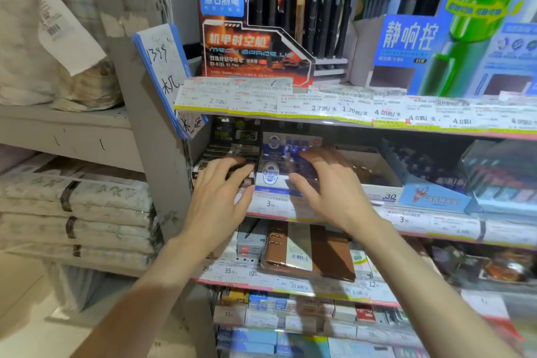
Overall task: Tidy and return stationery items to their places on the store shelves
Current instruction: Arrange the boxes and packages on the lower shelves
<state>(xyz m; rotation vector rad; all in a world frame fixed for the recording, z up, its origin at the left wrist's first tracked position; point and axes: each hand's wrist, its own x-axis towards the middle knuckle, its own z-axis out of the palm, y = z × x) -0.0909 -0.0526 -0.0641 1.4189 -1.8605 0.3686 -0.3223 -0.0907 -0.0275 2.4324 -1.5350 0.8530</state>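
- Reaching into the middle shelf, the left hand [219,195] and right hand [334,192] hover with fingers spread, gripping nothing.
- Between them sits the blue-and-white cardboard pen box [274,174], its long axis running away into the shelf, both hands about equally near.

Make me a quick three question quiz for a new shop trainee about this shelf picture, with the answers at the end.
1. True or false: the left hand grips the brown binder.
2. Which shelf do both hands reach into? A) the top one with the upright pens B) the middle one with the blue and white boxes C) the bottom one
3. Fill in: the right hand has its fingers ____ over the boxes.

Key
1. False: it lies one shelf lower, untouched.
2. B
3. Spread
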